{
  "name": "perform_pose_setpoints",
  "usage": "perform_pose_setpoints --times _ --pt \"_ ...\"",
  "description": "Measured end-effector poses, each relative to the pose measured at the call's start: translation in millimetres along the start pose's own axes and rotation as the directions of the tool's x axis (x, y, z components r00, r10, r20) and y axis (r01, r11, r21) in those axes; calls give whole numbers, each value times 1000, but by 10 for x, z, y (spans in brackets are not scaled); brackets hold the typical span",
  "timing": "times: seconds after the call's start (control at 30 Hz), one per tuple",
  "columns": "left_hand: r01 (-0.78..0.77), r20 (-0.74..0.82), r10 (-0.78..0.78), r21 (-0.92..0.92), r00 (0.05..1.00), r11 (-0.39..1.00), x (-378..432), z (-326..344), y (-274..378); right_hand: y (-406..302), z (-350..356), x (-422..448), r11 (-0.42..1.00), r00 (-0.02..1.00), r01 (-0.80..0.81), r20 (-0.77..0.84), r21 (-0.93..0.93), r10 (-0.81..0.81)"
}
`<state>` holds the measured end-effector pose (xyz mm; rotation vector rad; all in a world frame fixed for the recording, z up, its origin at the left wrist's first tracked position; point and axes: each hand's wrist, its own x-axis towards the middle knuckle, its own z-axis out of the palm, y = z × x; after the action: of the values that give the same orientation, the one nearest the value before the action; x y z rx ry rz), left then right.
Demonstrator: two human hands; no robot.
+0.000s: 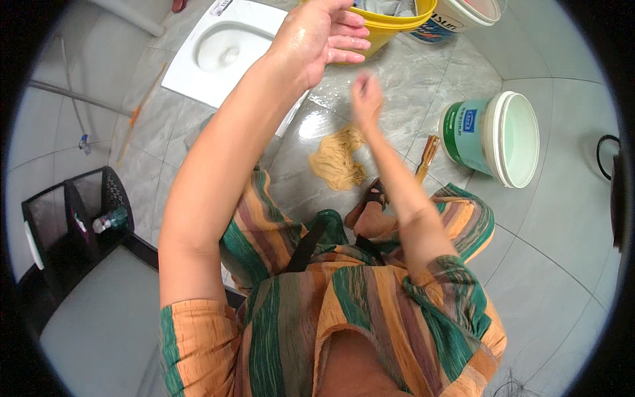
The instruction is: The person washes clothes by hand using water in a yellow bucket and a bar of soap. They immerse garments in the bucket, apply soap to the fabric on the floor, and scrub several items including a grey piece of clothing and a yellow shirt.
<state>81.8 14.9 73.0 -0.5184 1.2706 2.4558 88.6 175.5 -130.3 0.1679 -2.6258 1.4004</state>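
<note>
My left hand (pixel 317 42) reaches out at the top, wet and shiny, palm in view and fingers spread, holding nothing. It is in front of a yellow bucket (pixel 379 37) with grey cloth (pixel 389 7) inside. My right hand (pixel 368 99) is blurred by motion, its fingers curled in like a fist. No object shows in it. Just below that hand, a crumpled tan cloth (pixel 337 159) lies on the wet tiled floor (pixel 317 124). A brush-like tool with a wooden handle (pixel 427 156) stands near my right knee.
To the left is a white squat toilet pan (pixel 186 69). A white-rimmed bucket with a green label (pixel 466 131) stands right, another labelled bucket (pixel 446 22) behind. A black mesh organizer (pixel 79 213) holding a bottle (pixel 111 220) sits far left, near a metal pipe (pixel 82 97).
</note>
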Motion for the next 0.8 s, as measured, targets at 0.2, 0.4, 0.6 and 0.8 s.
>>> perform_pose_setpoints --times 0.2,0.4,0.6,0.8 --pt "-64 13 63 125 998 990 -146 -124 -112 534 351 -1811 694 860 233 477 -681 179" --pt "-52 59 39 230 997 972 -51 -9 -198 1188 207 -1246 985 867 -21 488 -174 104" --pt "2 29 -16 441 999 897 295 -20 -392 718 -280 -211 452 663 -747 607 488 438" --pt "-198 166 109 854 980 481 685 55 -668 106 -1204 354 243 690 -723 687 646 229"
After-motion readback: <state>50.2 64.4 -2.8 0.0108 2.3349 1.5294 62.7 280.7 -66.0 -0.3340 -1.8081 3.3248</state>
